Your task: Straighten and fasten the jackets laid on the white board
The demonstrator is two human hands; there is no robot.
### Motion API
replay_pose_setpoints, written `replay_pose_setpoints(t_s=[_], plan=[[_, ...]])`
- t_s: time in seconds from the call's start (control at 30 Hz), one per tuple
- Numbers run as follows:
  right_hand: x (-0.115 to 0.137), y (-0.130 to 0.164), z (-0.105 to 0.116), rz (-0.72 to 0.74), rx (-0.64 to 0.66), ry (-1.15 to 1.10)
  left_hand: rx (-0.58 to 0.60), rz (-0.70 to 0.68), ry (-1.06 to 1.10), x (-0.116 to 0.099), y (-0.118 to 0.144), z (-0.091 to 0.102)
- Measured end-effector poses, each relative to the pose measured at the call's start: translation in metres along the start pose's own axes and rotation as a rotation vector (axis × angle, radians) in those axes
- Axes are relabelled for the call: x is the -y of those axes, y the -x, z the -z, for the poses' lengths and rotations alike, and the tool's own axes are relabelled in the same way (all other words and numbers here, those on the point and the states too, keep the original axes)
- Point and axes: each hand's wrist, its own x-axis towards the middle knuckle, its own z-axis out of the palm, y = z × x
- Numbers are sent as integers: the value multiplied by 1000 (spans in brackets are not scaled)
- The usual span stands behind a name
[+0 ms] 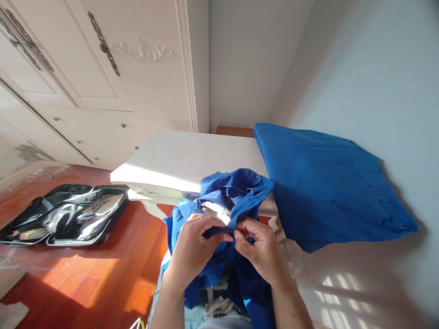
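Left hand (197, 240) and right hand (259, 246) pinch the edge of a blue garment (245, 274) in front of the white table (192, 151), with blue cloth (329, 187) at its right and an open suitcase (117, 218) on the floor (113, 274) leftward.

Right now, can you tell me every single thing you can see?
Held garment: 1, blue, in both hands
Second garment: 1, blue, at table's right end
Table: 1, white, beyond hands
Suitcase: 1, black, left, open on floor
Wardrobe: 1, cream, upper left
Wooden piece: 1, brown, behind table
Small item: 1, yellow and white, below table's right end
Marked cloth: 1, whitish, bottom centre
Unclear items: 2, pale, lower-left corner
Floor: 1, reddish brown, left
Walls: 2, pale, top centre and right
Left hand: 1, bare, pinching held garment
Right hand: 1, bare, pinching held garment
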Motion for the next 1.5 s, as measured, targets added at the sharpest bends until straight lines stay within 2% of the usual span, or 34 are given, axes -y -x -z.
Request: replay_pose_setpoints(t_s=[0.1, 0.27, 0.5, 0.63, 0.83, 1.13, 1.3, 1.5], plan=[[-3, -1, 7, -75, 80, -161, -38, 25, 86, -1, -1, -3], [-10, 0, 9, -137, 84, -316, -38, -76, 82, 0, -2, -10], [-12, -4, 4, -92, -136, -234, -18, -76, -69, -8, -3, -16], [-14, -6, 8, -99, -110, -254, -45, -38, -123, -12, -4, -21], [-18, -4, 4, -64, -138, -200, -79, -21, -32, -7, -3, -22], [-14, -5, -4, -170, -29, -359, -89, -72, 145, 2, -1, -17], [-11, -8, -1, -177, 7, -383, -19, -29, 244, 5, -3, -15], [-12, -9, -4, -192, 57, -334, -4, 20, 266, 7, -2, -14]])
